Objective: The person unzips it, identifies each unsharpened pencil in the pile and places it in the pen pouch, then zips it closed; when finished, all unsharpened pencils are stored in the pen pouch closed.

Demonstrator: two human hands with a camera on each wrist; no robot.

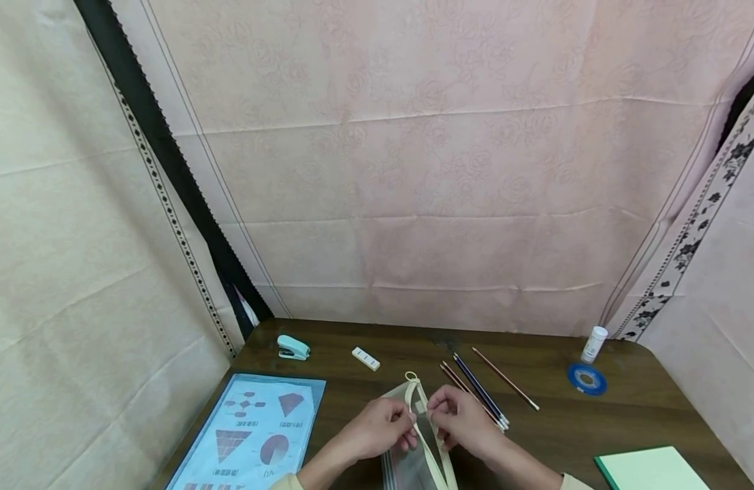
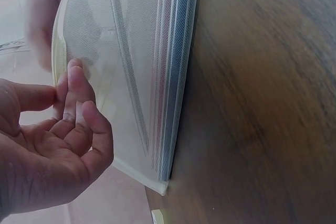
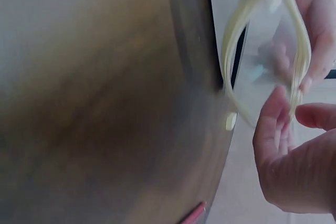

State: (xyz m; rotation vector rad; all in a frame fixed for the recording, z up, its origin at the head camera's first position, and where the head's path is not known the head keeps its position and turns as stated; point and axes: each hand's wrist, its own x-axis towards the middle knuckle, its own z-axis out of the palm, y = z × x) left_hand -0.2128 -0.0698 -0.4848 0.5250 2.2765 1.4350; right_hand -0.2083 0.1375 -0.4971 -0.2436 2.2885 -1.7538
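Observation:
A see-through mesh zip pouch [image 1: 406,469] with a cream zipper edge stands between both hands, its mouth parted. My left hand [image 1: 383,427] pinches one side of the edge between thumb and fingers. On the other side, my right hand [image 1: 465,422] pinches the cream edging [image 3: 302,59], its thumb and forefinger close together. Through the mesh [image 2: 100,30], the left wrist view shows long striped shapes in blue and reddish tones along the bottom; what they are is unclear. Several pencils [image 1: 480,389], dark blue and reddish brown, lie just beyond the right hand.
A blue folder [image 1: 318,389] with a printed sheet lies at left. Behind it are a light-blue stapler [image 1: 293,348] and a white eraser [image 1: 366,358]. At right stand a white tube [image 1: 594,345], a blue tape roll [image 1: 576,382] and a green notepad [image 1: 654,469]. Cloth hangs behind the table.

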